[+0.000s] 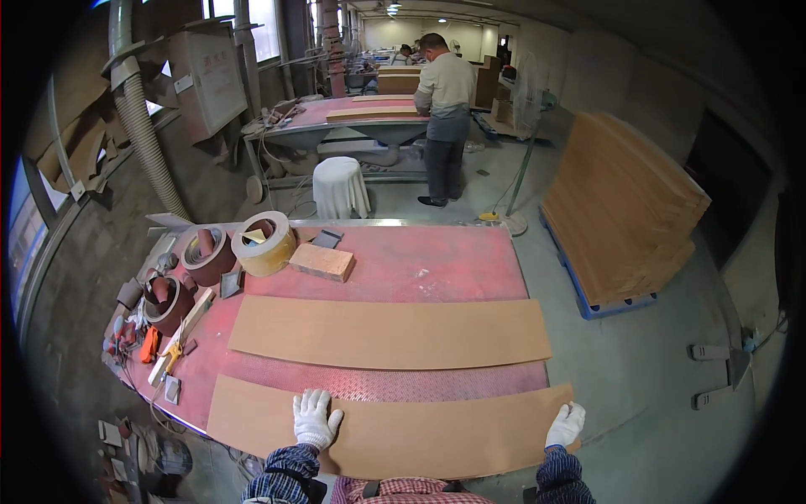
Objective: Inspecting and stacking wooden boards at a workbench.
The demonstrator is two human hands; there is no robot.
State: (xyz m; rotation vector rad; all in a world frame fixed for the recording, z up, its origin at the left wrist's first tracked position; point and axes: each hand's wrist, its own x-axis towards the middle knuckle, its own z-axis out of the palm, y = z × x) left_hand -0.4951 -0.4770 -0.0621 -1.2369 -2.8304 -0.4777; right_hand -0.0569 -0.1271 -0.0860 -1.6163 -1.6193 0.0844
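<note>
A long, flat light-brown wooden board [445, 433] lies along the near edge of the work table. On its left part rests my left hand [316, 419] in a white glove, palm down, with the fingers stretched and the thumb apart. My right hand [565, 425], gloved too, is at the board's right end. Its fingers are curled in at the edge, and whatever they may hold is hidden. A second board [390, 333] of the same kind lies parallel behind the first, apart from it and touched by neither hand.
The red table top [420, 252] bears a brick-like block [322, 262], sanding-belt rolls [263, 244], a wood strip [182, 336] and an orange-handled tool [149, 344] at left. Boards are stacked [617, 210] on a blue pallet at right. Beyond, a person [445, 101] works at another table.
</note>
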